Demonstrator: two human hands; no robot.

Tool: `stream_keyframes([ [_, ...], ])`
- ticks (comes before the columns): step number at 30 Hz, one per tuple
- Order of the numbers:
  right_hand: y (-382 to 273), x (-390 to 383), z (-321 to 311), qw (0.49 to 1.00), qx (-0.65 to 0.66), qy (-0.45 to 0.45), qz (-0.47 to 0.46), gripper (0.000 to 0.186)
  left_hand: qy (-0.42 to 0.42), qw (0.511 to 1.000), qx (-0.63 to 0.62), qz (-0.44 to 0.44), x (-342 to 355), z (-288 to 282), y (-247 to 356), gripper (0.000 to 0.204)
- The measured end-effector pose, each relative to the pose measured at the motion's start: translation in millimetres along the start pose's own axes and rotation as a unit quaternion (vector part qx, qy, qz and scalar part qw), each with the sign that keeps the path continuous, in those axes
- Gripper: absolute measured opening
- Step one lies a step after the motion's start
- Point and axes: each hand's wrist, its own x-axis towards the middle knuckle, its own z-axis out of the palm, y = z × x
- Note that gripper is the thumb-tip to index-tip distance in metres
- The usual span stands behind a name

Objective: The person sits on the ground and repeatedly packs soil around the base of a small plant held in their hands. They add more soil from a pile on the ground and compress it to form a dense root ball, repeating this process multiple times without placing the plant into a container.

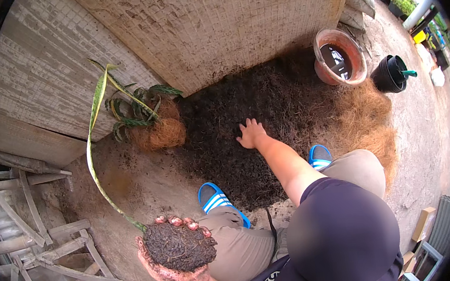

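My left hand (173,280), low in the view, cups a dark root ball (181,246) from which one long, pale green, mottled leaf (100,174) arches upward. My right hand (250,133) is open, fingers spread, on a broad heap of dark soil mixed with fine roots (222,108). Left of the heap, green leafy plants (123,109) sit with a mound of brown fibre (156,130). More loose fibre (369,121) lies along the heap's right side.
Behind the soil lean large weathered boards (213,22). At right stand a terracotta pot (328,79) with dark liquid and stacked black pots (384,76) with a green-handled tool. Wooden slats (23,241) lie at left. My sandalled feet (220,200) flank the soil's near edge.
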Motion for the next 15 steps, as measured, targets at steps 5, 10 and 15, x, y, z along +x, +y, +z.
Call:
stream_keyframes([
  [5,-6.0,-13.1,-12.2,1.0,-0.021,0.007,-0.015,0.053,-0.014,1.0,-0.015,-0.005,-0.3,1.6,0.1,0.042],
  [10,2.4,-28.8,-2.9,0.999,-0.025,0.014,-0.027,0.042,-0.038,0.997,-0.056,-0.029,-3.1,-4.6,-0.6,0.045],
  [15,-0.9,-36.5,6.3,0.996,-0.05,0.046,-0.065,0.039,-0.017,0.999,-0.039,-0.024,-8.4,0.4,0.7,0.042],
])
